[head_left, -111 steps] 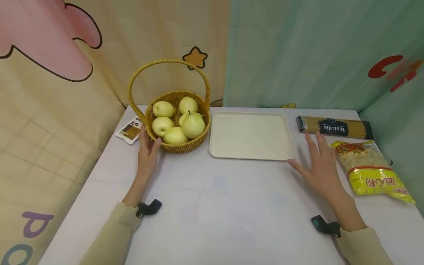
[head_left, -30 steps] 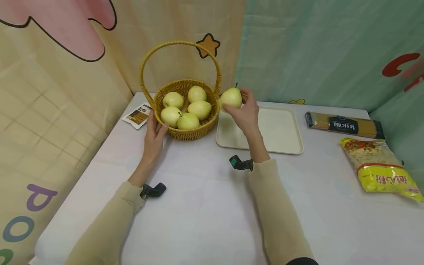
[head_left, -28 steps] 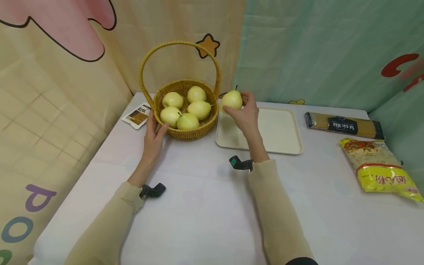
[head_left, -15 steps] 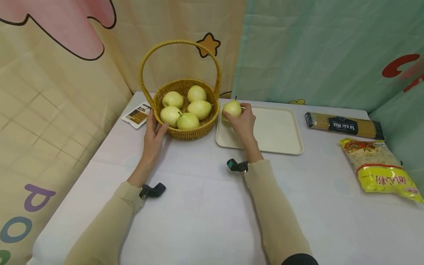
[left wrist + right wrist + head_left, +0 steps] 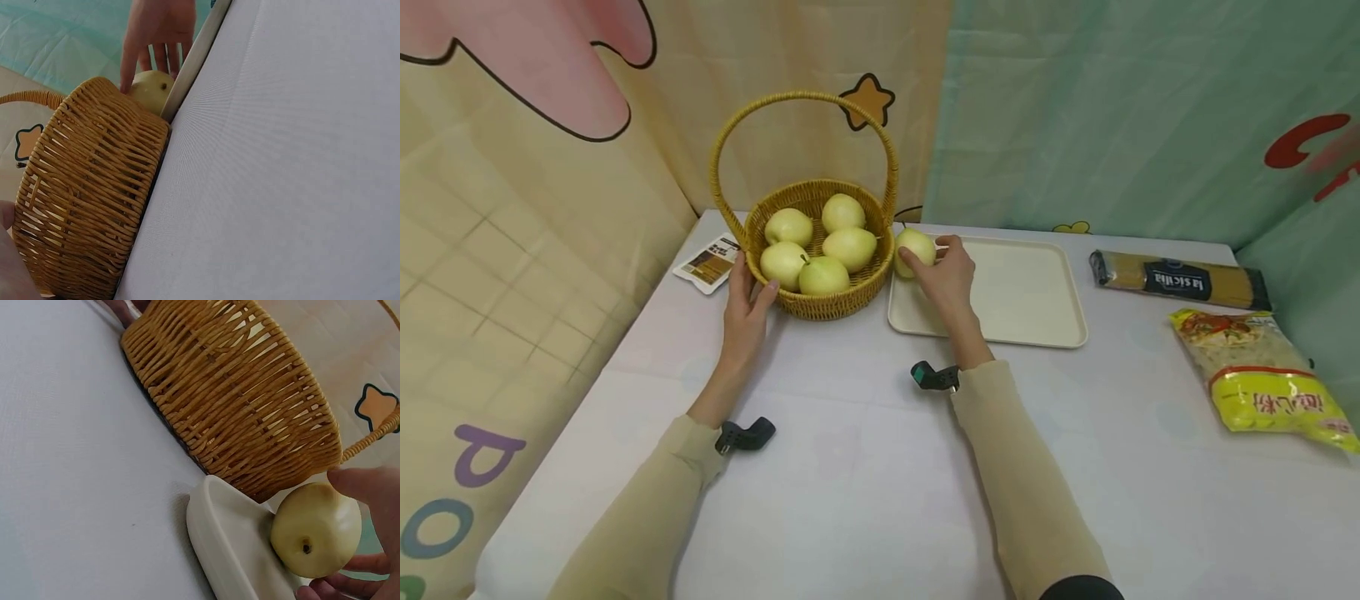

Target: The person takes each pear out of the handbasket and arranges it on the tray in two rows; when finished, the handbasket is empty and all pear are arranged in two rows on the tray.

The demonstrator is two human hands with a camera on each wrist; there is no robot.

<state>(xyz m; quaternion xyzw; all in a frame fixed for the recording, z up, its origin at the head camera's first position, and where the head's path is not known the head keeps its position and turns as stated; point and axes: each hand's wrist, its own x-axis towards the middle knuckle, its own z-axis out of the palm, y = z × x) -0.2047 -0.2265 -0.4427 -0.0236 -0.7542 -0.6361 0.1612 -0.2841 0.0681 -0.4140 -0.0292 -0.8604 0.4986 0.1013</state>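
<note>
I've the L hand [image 5: 745,317] spread along the near L side of the wicker basket [image 5: 831,308], thumb by the rim. My R hand [image 5: 951,282] pinches a pear [image 5: 916,246] btwn thumb and fingers at the far L end of the off-white tray [image 5: 1022,292], just R of the basket. 5 more pears [image 5: 850,248] sit in the basket; a small sachet [image 5: 709,263] lies to its L. On the far R I see a "la sicilia" pasta pkg [image 5: 1176,281], w/ a yellow food bag [image 5: 1262,375] on its near side.
</note>
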